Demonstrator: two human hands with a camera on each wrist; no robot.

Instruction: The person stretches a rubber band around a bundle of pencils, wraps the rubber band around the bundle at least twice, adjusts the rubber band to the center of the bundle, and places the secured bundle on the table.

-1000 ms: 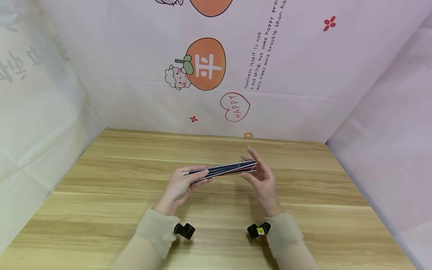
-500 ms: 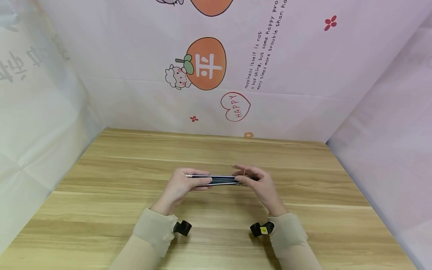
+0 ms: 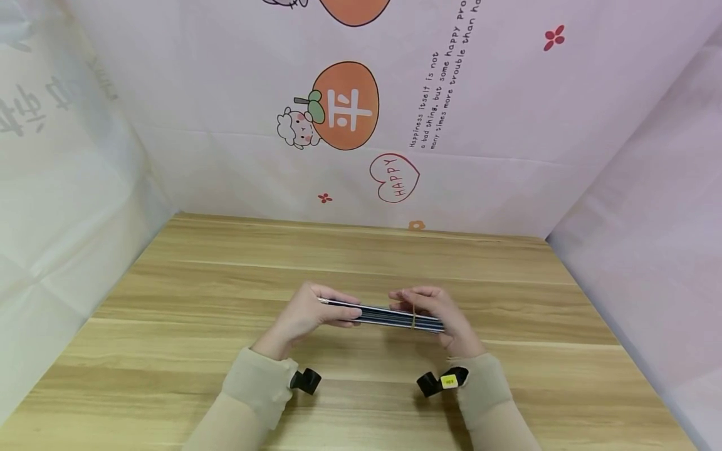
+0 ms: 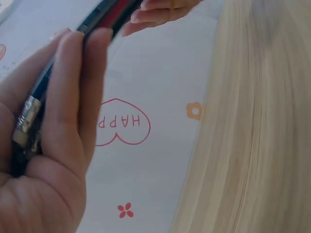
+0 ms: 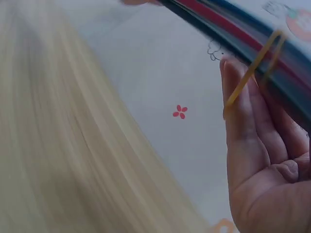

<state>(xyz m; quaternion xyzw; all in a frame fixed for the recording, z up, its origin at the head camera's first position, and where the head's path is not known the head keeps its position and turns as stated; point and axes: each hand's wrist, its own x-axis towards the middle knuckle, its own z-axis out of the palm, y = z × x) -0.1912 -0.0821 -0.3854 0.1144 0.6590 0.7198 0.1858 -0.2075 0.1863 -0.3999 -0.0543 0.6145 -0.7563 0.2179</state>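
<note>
A bundle of pencils (image 3: pixel 383 316), mostly dark with a red one among them, is held level above the table. My left hand (image 3: pixel 310 313) grips its left end, thumb on the near side, fingers behind. Metal ferrules and eraser ends (image 4: pixel 26 121) show by the palm in the left wrist view. At the other end, my right hand (image 3: pixel 442 310) holds a tan rubber band (image 5: pixel 250 73). The band loops round the pencils and stretches to my right fingertips. The pencils' right tips are hidden by the right hand.
The wood-grain table (image 3: pixel 361 257) lies beneath both hands. A white cloth backdrop (image 3: pixel 479 181) printed with cartoon fruit and lettering hangs behind it, with more white cloth at the left and right sides.
The bundle's right end has tipped down and come nearer. My right hand has moved from the tips to draw the rubber band out from the pencils, and the left hand keeps its grip.
</note>
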